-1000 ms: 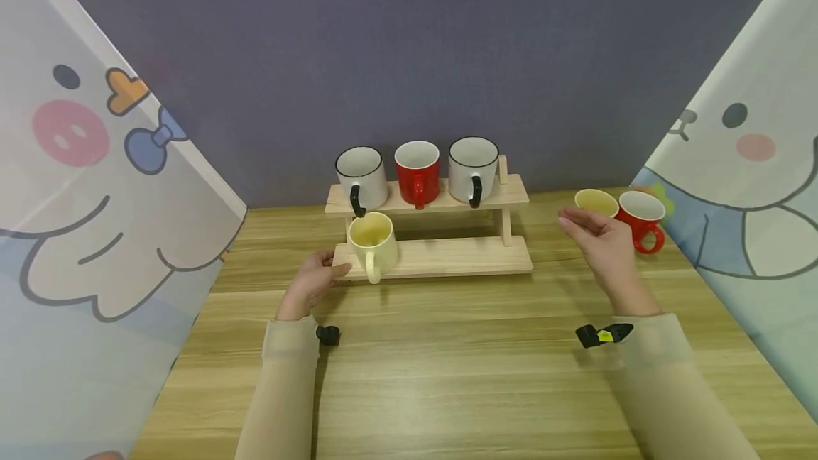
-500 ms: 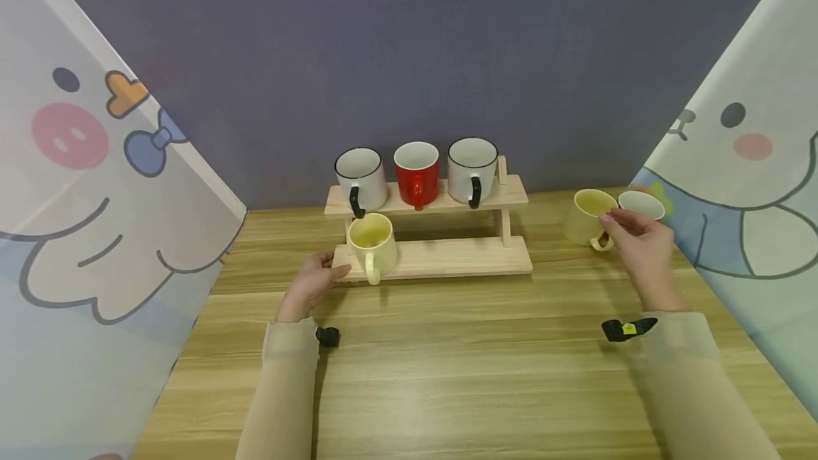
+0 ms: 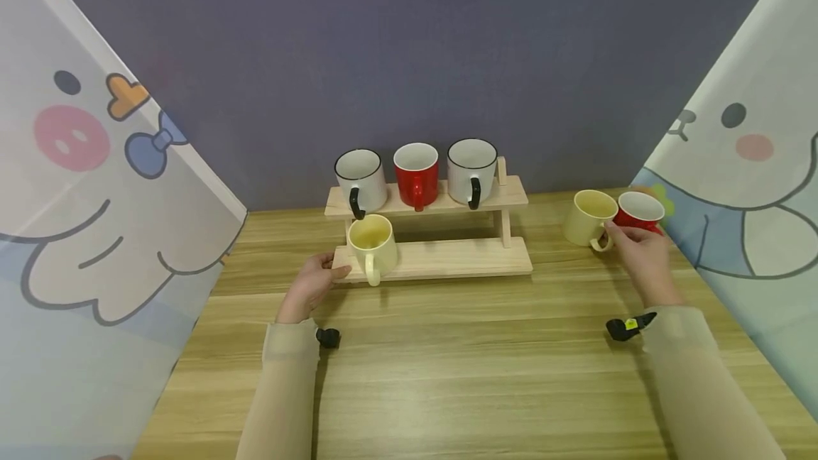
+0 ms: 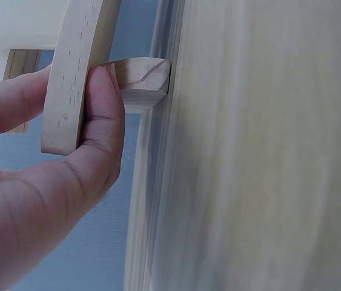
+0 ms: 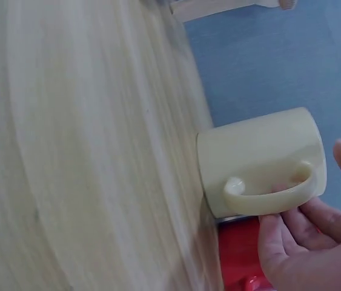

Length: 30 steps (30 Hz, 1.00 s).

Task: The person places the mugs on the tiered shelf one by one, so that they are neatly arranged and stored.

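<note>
Fingers (image 4: 22,100) low over the wood-grain table (image 3: 409,375), the left hand (image 3: 309,286) pinches the two-tier wooden rack (image 3: 456,257) while the right hand (image 3: 642,255), partly curled, meets the yellow mug (image 3: 583,226) standing there beside a red mug (image 3: 640,206) that a sideways tug could knock, that hand's hold on the handle (image 5: 270,203) unclear.

At the head view's right, we find the right hand (image 3: 642,261) hiding part of the red mug (image 3: 639,211). The left wrist view's left edge cuts off the left hand (image 4: 49,194).
</note>
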### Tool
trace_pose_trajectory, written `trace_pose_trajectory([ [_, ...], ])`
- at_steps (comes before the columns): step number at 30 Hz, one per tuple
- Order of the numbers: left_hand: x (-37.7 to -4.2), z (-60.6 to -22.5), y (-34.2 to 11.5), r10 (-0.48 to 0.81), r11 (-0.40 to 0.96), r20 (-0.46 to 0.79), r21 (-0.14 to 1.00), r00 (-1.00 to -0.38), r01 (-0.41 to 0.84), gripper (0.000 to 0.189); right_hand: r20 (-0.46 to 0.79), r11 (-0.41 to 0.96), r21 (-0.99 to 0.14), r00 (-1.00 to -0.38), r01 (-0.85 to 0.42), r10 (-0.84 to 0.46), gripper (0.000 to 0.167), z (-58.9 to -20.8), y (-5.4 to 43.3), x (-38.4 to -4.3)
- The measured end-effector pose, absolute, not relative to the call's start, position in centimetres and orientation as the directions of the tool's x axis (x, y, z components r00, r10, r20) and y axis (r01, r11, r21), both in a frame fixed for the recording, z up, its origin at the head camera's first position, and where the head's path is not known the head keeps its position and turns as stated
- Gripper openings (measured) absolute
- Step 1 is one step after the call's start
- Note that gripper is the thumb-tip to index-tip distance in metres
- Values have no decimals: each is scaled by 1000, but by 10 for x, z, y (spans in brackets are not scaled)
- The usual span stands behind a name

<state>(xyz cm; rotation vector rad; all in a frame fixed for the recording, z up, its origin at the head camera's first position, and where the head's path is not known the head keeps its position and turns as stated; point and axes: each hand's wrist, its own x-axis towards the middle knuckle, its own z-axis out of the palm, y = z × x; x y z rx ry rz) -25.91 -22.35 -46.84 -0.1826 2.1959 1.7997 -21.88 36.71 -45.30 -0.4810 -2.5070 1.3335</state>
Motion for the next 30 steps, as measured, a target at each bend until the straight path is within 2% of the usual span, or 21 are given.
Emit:
trace_pose_trajectory([
  [9,-259,-470,-223,85,192,-309,938,-947,-289,68,75,531,-835,-926,144,370,72,-463,372,-227],
  [18,-260,-472,-224,82,211,-303,936,-949,-281,69,87,525,-848,-958,73,275,68,-470,372,-234],
  [24,-260,-472,-224,75,220,-306,933,-949,-284,71,105,469,-883,-978,-9,179,61,-469,370,-237],
  [30,-260,-473,-225,71,213,-307,934,-949,-286,66,113,391,-919,-982,-45,153,56,-471,366,-239],
])
